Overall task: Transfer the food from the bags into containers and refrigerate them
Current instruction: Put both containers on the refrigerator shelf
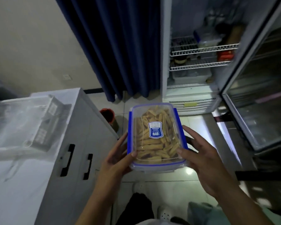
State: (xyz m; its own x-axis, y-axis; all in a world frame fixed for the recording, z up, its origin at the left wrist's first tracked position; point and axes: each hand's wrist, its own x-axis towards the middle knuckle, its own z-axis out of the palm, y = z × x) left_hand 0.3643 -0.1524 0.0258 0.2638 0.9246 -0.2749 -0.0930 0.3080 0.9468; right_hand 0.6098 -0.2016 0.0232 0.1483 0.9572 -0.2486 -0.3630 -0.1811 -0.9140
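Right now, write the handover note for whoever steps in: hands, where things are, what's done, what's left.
Left hand: gripping the near left corner of the container, thumb on the lid.
Right hand: gripping the near right side, thumb on the lid.
Container: clear box with blue clips, lid on, filled with pale yellow food strips, held in the air above the floor, short of the fridge.
Fridge: ahead and to the right, door open; wire shelves already carry some items.
Done: this food is boxed and lidded.
Left: set the container in the fridge and shut the door. No bags in view, so I cannot tell whether more remain.
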